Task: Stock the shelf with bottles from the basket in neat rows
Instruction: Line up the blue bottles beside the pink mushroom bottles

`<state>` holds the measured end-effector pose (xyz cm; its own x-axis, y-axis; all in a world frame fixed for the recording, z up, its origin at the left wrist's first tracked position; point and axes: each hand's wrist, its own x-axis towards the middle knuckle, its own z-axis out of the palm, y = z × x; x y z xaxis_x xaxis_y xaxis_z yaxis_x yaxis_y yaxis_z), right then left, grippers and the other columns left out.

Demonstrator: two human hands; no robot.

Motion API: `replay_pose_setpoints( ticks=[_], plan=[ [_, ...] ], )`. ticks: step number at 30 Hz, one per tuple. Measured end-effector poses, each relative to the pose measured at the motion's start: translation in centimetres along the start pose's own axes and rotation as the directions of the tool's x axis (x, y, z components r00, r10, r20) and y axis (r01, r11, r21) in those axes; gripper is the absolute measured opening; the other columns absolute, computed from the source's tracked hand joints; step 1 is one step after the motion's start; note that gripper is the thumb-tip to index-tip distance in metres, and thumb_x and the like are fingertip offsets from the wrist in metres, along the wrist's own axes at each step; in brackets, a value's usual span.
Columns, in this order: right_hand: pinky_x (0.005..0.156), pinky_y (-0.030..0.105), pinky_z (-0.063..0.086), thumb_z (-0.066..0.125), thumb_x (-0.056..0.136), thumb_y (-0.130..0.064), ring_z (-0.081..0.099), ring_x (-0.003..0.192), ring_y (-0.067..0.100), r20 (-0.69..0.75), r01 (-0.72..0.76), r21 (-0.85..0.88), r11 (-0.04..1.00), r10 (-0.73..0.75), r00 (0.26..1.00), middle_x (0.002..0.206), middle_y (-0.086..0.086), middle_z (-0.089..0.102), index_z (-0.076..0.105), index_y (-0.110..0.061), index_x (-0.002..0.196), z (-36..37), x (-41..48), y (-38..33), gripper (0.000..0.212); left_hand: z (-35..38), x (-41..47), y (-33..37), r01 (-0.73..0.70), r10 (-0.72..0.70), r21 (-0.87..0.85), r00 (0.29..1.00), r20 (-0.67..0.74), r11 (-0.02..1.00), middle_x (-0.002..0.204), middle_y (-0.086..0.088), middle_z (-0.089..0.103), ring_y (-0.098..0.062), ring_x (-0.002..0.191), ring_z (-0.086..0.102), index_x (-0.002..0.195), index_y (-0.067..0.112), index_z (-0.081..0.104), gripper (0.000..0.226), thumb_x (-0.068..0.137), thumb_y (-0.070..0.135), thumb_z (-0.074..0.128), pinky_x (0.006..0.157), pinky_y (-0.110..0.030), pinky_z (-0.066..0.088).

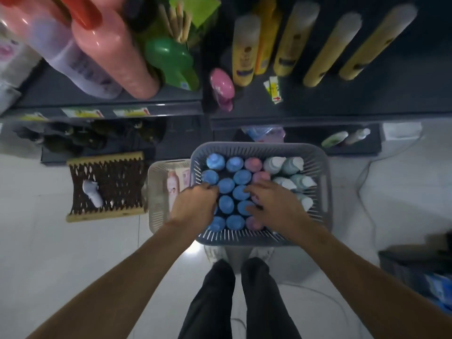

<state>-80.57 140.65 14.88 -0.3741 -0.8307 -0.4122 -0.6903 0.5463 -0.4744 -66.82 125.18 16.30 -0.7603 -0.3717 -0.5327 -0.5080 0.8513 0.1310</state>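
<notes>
Both hands reach into the grey slatted plastic basket (318, 165): left hand (195, 204) and right hand (274, 204) rest, fingers curled, on blue-capped upright bottles (226, 185); whether either actually grips one cannot be told.

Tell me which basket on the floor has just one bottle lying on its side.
The dark woven basket left of the others: a single pale bottle lies flat in it, while the grey basket is packed with upright bottles.
</notes>
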Motion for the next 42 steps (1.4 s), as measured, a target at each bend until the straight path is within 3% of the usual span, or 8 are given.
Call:
replay_pose_setpoints(
  ticks=[5,11,19,22,25,29,34,42],
  plan=[
    [0.078,0.039,0.049,0.07,0.083,-0.035,0.063,0.106,0.03,0.062,0.0,-0.033,0.999,0.002,0.998,0.115,0.007,0.065,0.064,-0.016,0.116,6.9,3.0,-0.8,0.039,3.9,1.1,0.7,0.022,-0.042,0.205,0.994,0.097,0.979,0.098,0.003,0.067,-0.025,0.083,0.071,0.101,0.025,0.065,0.021,0.082,0.021,0.071,0.064,-0.031,0.053],
    [0.079,0.041,0.052,0.071,0.087,-0.032,0.062,0.108,0.034,0.046,-0.065,-0.06,0.996,0.068,0.997,0.123,0.016,0.059,0.058,-0.006,0.121,11.2,5.5,-1.5,0.045,6.4,2.4,0.9,0.047,-0.087,0.291,0.988,0.127,0.956,0.106,-0.003,0.067,-0.028,0.096,0.07,0.106,0.015,0.066,0.016,0.092,0.012,0.058,0.072,-0.034,0.052],
    [0.069,0.038,0.049,0.058,0.09,-0.016,0.065,0.093,0.032,-0.035,-0.064,-0.105,0.992,0.06,0.998,0.108,0.012,0.062,0.068,-0.011,0.098,10.5,5.8,-1.6,0.014,7.1,3.6,0.6,0.06,-0.089,0.202,0.986,0.141,0.978,0.113,-0.01,0.067,-0.033,0.104,0.067,0.113,0.012,0.068,0.022,0.097,0.014,0.052,0.08,-0.037,0.051],
    [0.065,0.035,0.044,0.063,0.087,-0.023,0.063,0.088,0.028,-0.073,-0.093,-0.014,0.996,0.092,0.993,0.098,0.008,0.064,0.066,-0.012,0.09,8.1,4.9,-1.7,0.012,5.8,2.9,0.3,0.087,-0.094,0.065,0.989,0.116,0.994,0.107,-0.012,0.068,-0.034,0.099,0.067,0.105,0.01,0.066,0.016,0.095,0.015,0.055,0.08,-0.038,0.052],
    [0.065,0.035,0.046,0.067,0.081,-0.027,0.063,0.084,0.026,-0.12,-0.102,0.03,0.994,0.105,0.987,0.094,0.005,0.064,0.068,-0.016,0.091,4.3,3.4,-2.1,0.014,3.4,1.7,0.2,0.022,-0.032,0.112,0.996,0.081,0.993,0.103,-0.008,0.067,-0.031,0.094,0.068,0.1,0.013,0.067,0.014,0.086,0.015,0.066,0.074,-0.036,0.052],
    [0.075,0.037,0.051,0.071,0.081,-0.03,0.064,0.094,0.029,-0.16,-0.062,-0.003,0.998,0.06,0.985,0.101,0.004,0.069,0.069,-0.019,0.102,-1.8,1.2,-3.0,0.024,-2.5,0.3,0.6,-0.016,0.012,0.118,0.999,0.034,0.993,0.104,-0.01,0.065,-0.034,0.1,0.066,0.102,0.015,0.066,0.018,0.085,0.011,0.062,0.09,-0.042,0.05],
    [0.063,0.033,0.042,0.068,0.08,-0.028,0.064,0.082,0.028,-0.192,-0.037,-0.121,0.992,0.013,0.981,0.082,0.001,0.066,0.059,-0.02,0.078,-9.9,-1.8,-4.8,0.012,-12.5,-2.1,2.4,-0.059,0.07,0.147,0.995,-0.071,0.987,0.113,-0.016,0.062,-0.037,0.107,0.064,0.113,0.011,0.065,0.031,0.082,0.014,0.07,0.082,-0.041,0.053],
    [0.078,0.035,0.045,0.062,0.09,-0.035,0.062,0.102,0.026,-0.264,-0.038,-0.376,0.926,-0.068,0.962,0.108,0.0,0.068,0.07,-0.028,0.113,-21.8,-7.1,-8.5,0.026,-26.6,-6.1,5.6,-0.199,0.209,0.065,0.941,-0.266,0.978,0.106,-0.011,0.067,-0.032,0.097,0.067,0.105,0.023,0.076,0.033,0.072,0.024,0.079,0.079,-0.038,0.058]
  ],
)
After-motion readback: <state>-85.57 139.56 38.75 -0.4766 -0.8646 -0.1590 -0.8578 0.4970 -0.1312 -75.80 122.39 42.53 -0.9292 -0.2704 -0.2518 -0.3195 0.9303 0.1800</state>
